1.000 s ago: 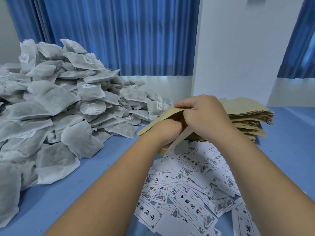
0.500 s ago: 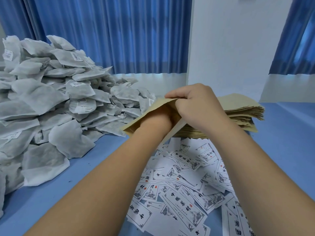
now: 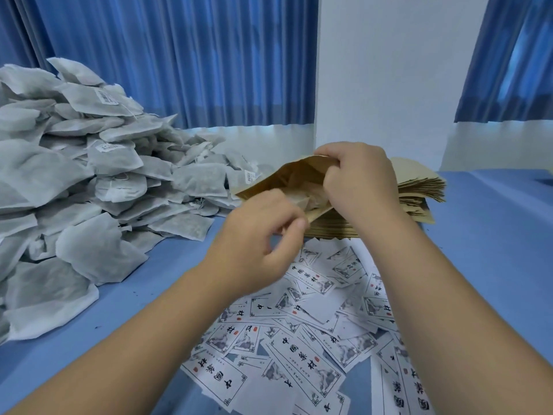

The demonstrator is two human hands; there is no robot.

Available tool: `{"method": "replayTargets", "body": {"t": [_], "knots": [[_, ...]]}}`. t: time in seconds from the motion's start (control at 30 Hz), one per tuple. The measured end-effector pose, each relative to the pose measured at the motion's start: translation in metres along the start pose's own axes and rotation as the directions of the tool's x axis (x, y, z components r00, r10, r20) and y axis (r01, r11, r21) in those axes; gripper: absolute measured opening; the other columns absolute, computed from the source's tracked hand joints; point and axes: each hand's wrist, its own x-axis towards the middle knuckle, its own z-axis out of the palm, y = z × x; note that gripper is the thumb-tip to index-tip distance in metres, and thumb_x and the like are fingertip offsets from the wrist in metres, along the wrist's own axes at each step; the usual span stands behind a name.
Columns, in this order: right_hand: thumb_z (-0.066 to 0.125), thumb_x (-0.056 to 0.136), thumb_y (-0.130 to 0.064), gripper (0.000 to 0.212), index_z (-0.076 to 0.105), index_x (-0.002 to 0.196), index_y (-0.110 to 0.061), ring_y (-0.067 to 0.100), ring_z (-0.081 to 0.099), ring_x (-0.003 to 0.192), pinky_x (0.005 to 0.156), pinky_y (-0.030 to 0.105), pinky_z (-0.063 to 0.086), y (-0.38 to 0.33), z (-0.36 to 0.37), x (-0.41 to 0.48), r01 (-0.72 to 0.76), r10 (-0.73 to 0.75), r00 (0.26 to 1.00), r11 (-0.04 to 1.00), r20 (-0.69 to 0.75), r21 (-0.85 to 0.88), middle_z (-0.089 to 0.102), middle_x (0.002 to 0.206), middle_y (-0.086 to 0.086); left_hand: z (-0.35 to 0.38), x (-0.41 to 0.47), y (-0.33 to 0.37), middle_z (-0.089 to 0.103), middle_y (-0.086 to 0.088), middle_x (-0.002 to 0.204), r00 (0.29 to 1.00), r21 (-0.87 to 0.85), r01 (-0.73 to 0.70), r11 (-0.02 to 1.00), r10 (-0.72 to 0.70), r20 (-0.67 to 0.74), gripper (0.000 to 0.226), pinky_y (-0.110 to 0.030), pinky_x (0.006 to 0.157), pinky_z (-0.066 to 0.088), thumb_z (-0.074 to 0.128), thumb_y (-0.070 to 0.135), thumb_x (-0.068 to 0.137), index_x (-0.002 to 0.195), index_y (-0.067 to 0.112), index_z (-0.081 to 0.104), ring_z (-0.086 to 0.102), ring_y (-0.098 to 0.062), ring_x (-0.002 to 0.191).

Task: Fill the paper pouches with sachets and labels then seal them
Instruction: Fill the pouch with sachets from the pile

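right hand: my right hand (image 3: 362, 181) is pinching the top lip of one brown paper pouch (image 3: 269, 184) and holding its mouth open toward me, up off the bench (image 3: 493, 250)
left hand: my left hand (image 3: 260, 238) sits right at the pouch mouth, fingers curled in, thumb against the forefinger. honestly can't tell if it's pinching the lower lip, holding something small, or nothing at all
where the pouch is: in the air just in front of the pouch stack (image 3: 425, 187), between that and the sachet heap, above the far end of the labels
inside the pouch: a pale wad (image 3: 311, 200) shows, looks like sachet material. no idea how many are in there, my right hand covers the rest
pouches, count: one in hand. the stack behind is way too many thin edges to count, and my right hand and wrist hide its left part
sachets, count: a big heap of grey-white sachets (image 3: 89, 181) on my left, dozens at least, no exact number. the heap runs off the left edge of view and the lower ones are buried
labels, count: loose white labels (image 3: 302, 357) with black characters and little ink pictures, spread on the bench under my forearms. dozens, overlapping, some cut off at the bottom edge, some hidden by my arms
small print: a few sachets carry tiny tags (image 3: 105, 96), too small to read
background: blue curtains (image 3: 179, 55) either side of a white wall section (image 3: 389, 70)
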Motion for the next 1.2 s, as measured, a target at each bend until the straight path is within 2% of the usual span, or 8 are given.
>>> {"method": "replayTargets", "body": {"t": [0.07,0.17,0.33,0.5,0.6,0.7,0.87,1.2], "knots": [[0.044,0.076,-0.002,0.051,0.071,0.111,-0.028,0.029,0.059,0.103,0.088,0.036,0.051,0.002,0.001,0.000,0.001,-0.001,1.000,1.000,-0.007,0.014,0.069,0.111,0.003,-0.001,-0.008,0.001,0.051,0.005,0.062,0.984,0.040,-0.056,0.998,0.048,0.169,0.029,-0.027,0.055,0.039,0.045,0.022,0.088,0.066,0.012,0.061,0.046,-0.011,0.058],[0.044,0.078,-0.002,0.051,0.070,0.113,-0.028,0.028,0.059,0.106,0.090,0.036,0.050,0.003,0.001,0.001,-0.002,0.002,1.000,1.000,0.003,0.022,0.068,0.115,0.003,0.012,-0.015,-0.005,0.056,0.006,0.075,0.838,0.268,-0.063,0.961,-0.095,0.538,0.032,-0.032,0.059,0.046,0.038,0.033,0.092,0.079,0.018,0.062,0.053,-0.014,0.071],[0.045,0.077,0.000,0.050,0.071,0.111,-0.027,0.029,0.058,0.105,0.090,0.036,0.050,0.003,0.002,0.000,-0.008,0.007,1.000,0.999,0.025,0.032,0.068,0.114,0.005,0.038,-0.018,-0.023,0.051,0.010,0.129,0.711,0.357,-0.075,0.931,-0.201,0.674,0.037,-0.033,0.075,0.050,0.040,0.022,0.099,0.135,0.027,0.045,0.052,-0.017,0.112],[0.045,0.075,-0.001,0.051,0.071,0.110,-0.028,0.028,0.059,0.105,0.090,0.036,0.050,0.003,0.002,0.002,-0.013,0.011,0.999,0.999,0.044,0.036,0.068,0.114,0.003,0.050,-0.012,-0.025,0.057,0.004,0.114,0.557,0.341,-0.089,0.936,-0.237,0.796,0.022,-0.036,0.070,0.052,0.046,0.017,0.098,0.116,0.024,0.055,0.058,-0.022,0.098],[0.045,0.074,-0.001,0.052,0.071,0.109,-0.028,0.027,0.059,0.105,0.090,0.037,0.050,0.005,0.001,0.004,-0.026,0.024,0.999,0.998,0.042,0.050,0.068,0.115,0.002,0.047,-0.009,-0.024,0.059,0.004,0.096,0.583,0.362,-0.109,0.926,-0.235,0.777,0.006,-0.031,0.060,0.044,0.050,0.022,0.096,0.095,0.020,0.056,0.057,-0.021,0.084],[0.045,0.074,-0.001,0.050,0.072,0.108,-0.028,0.026,0.059,0.105,0.090,0.036,0.050,0.006,0.001,0.005,-0.026,0.024,0.999,0.998,0.045,0.058,0.068,0.114,0.001,0.043,-0.012,-0.025,0.060,0.004,0.092,0.614,0.364,-0.130,0.922,-0.214,0.760,0.012,-0.034,0.069,0.050,0.050,0.030,0.097,0.095,0.020,0.057,0.058,-0.021,0.087],[0.045,0.073,-0.001,0.050,0.072,0.106,-0.028,0.026,0.059,0.104,0.089,0.036,0.051,0.005,0.001,0.004,-0.024,0.021,0.998,0.997,0.051,0.067,0.068,0.113,0.001,0.036,-0.015,-0.026,0.057,0.009,0.111,0.705,0.318,-0.041,0.947,-0.198,0.681,0.023,-0.028,0.080,0.043,0.055,0.031,0.094,0.116,0.025,0.061,0.053,-0.016,0.101],[0.045,0.073,-0.002,0.049,0.073,0.103,-0.028,0.024,0.060,0.102,0.089,0.036,0.052,0.002,0.001,0.004,-0.044,0.039,0.997,0.996,0.069,0.077,0.069,0.111,-0.002,-0.003,-0.015,-0.007,0.060,0.016,0.080,0.848,0.029,0.270,0.962,-0.252,0.466,0.007,-0.021,0.069,0.047,0.067,0.023,0.087,0.086,0.029,0.072,0.055,-0.002,0.080]]}}
